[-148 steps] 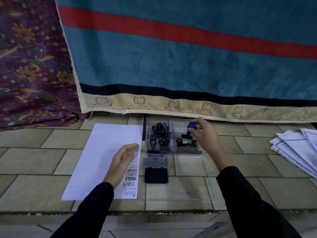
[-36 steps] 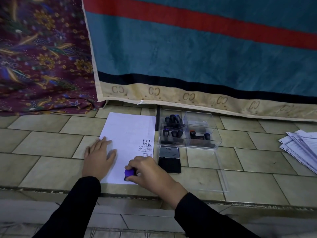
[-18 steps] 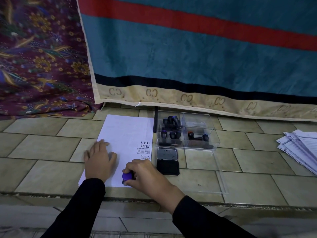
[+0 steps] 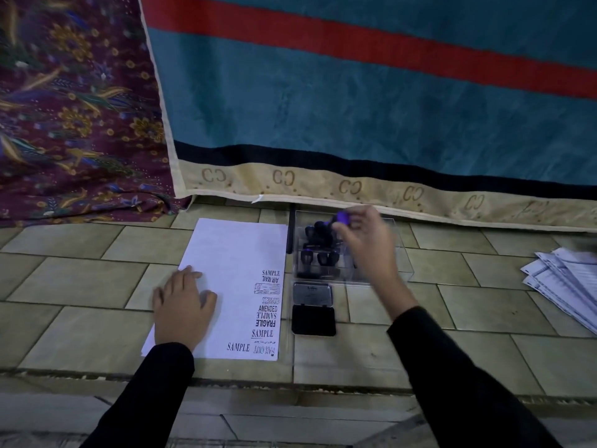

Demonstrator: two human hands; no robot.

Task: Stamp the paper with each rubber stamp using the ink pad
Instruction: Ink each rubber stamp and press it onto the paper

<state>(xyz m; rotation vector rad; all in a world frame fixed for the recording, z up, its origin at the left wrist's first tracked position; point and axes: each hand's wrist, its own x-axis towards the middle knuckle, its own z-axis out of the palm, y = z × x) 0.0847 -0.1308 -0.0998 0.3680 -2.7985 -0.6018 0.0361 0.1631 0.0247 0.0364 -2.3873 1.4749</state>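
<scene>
A white sheet of paper (image 4: 226, 253) lies on the tiled floor with a column of black stamped words along its right edge. My left hand (image 4: 182, 307) rests flat on its lower left part. My right hand (image 4: 365, 240) hovers over the clear plastic box (image 4: 400, 253), its fingers closed on a purple-handled rubber stamp (image 4: 341, 217). Several dark stamps (image 4: 318, 244) lie in the box's left compartment. The open ink pad (image 4: 313, 320) sits just below the box, its grey lid (image 4: 312, 294) folded back.
A teal blanket with a red stripe (image 4: 355, 101) hangs behind the box, and a patterned maroon cloth (image 4: 71, 108) hangs at the left. A fan of printed papers (image 4: 568, 286) lies at the right. A clear lid (image 4: 355, 350) lies flat under the pad.
My right hand lifted the purple stamp off the paper's lower edge and carried it up and right over the box. A new SAMPLE print shows at the bottom. My left hand stayed flat.
</scene>
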